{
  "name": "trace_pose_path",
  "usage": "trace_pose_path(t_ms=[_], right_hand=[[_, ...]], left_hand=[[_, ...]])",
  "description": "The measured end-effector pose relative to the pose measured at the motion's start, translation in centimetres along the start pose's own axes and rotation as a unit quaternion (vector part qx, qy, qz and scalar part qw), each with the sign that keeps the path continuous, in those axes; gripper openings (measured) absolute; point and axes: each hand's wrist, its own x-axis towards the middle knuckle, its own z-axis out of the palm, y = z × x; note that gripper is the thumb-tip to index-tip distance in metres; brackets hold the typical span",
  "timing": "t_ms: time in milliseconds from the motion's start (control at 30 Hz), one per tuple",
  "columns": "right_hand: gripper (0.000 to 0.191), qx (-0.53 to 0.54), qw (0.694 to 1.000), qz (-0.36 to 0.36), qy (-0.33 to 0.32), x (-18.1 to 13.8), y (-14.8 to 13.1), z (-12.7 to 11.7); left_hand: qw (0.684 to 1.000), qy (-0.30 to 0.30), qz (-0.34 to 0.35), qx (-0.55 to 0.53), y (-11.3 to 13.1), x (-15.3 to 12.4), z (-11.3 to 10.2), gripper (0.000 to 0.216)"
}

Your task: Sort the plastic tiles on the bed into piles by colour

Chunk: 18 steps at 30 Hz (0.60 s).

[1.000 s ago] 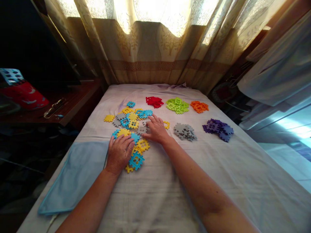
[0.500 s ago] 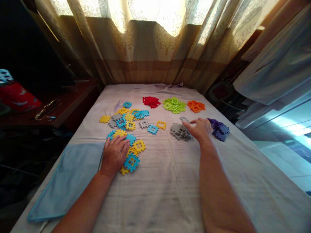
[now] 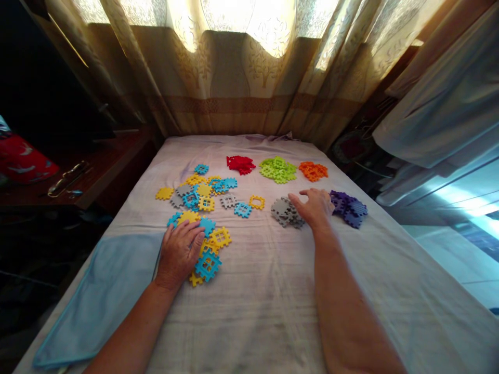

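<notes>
My left hand (image 3: 178, 255) lies with fingers stretched over the near heap of notched building tiles, touching a yellow tile (image 3: 188, 216) and a blue tile (image 3: 207, 226). Beside it are a yellow window tile (image 3: 220, 237) and a blue window tile (image 3: 208, 265). Fingers apart and holding nothing visible, my right hand (image 3: 315, 208) hovers at the right edge of a pile of grey tiles (image 3: 285, 212). Purple tiles (image 3: 350, 209) are heaped just right of that hand. Between the hands lie a grey frame tile (image 3: 228, 201), a blue frame tile (image 3: 242, 210) and a yellow frame tile (image 3: 257, 202).
Red tiles (image 3: 240, 164), lime green tiles (image 3: 277, 170) and orange tiles (image 3: 313, 171) form piles at the back. A mixed heap with a yellow tile (image 3: 204, 190) lies left of centre. A light blue cloth bag (image 3: 105, 291) covers the left side of the sheet (image 3: 257, 311).
My right hand has let go of a grey tile at the grey pile, and its fingers have spread. The left hand stays on the heap. The view has shifted slightly.
</notes>
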Motion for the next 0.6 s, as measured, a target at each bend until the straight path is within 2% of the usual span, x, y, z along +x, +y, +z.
trace_pose_path(t_ms=[100, 233, 400, 500, 600], right_hand=[[0.034, 0.041, 0.995, -0.096, -0.008, -1.1, -3.5, -0.2], [0.033, 0.044, 0.972, -0.211, -0.09, -3.3, -9.6, 1.1], [0.043, -0.025, 0.962, -0.232, -0.142, -4.9, -14.9, 3.1], [0.043, -0.051, 0.959, -0.231, -0.154, -5.0, -16.0, 3.7], [0.041, -0.049, 0.96, -0.231, -0.153, -5.1, -16.1, 3.9]], left_hand=[[1.0, -0.004, 0.002, -0.005, 0.0, 0.0, 0.0, 0.04], [1.0, -0.003, 0.0, -0.006, 0.1, 0.1, 0.0, 0.04], [1.0, -0.009, -0.004, -0.008, 0.2, 0.1, -0.1, 0.045], [1.0, -0.016, -0.007, -0.014, 0.3, 0.1, -0.1, 0.047], [1.0, -0.018, -0.009, -0.017, 0.5, 0.2, -0.2, 0.049]])
